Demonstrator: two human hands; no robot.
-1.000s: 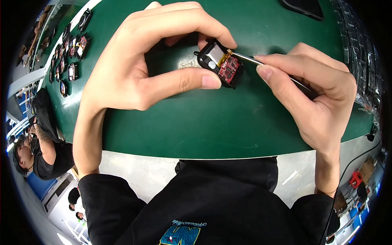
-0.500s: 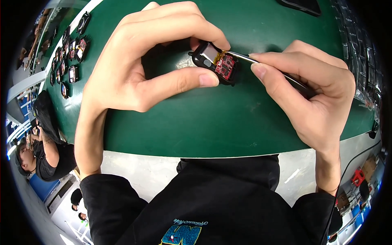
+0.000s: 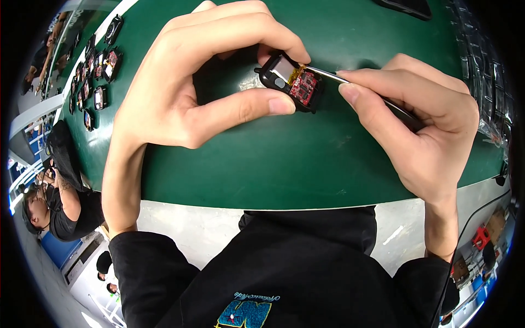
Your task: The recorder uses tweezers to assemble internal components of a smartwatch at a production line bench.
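A small black device housing, its inside exposed, is sitting over the green tabletop between the person's two hands; whether its underside is touching the surface, I cannot tell. Inside the housing, a silver battery pouch is lying beside a red circuit board, with an amber flex strip showing between them and a grey round part sitting next to the pouch. The left hand is reaching around from the left of the housing, clamping it between the thumb at its near edge and the fingers at its far edge. To the right of the housing, the right hand is pinching a slim metal tool between thumb and forefinger, and the tip is pointing at the housing's far right edge, near the amber strip; whether it is touching there, I cannot tell. Well to the left of the housing, a cluster of similar small devices is lying on the tabletop. Beyond the housing and to its right, a flat black object is lying partly out of view, while clear plastic packaging is lining the tabletop's side farther right. Far to the left of the housing, another person in a black top is sitting beside the tabletop.
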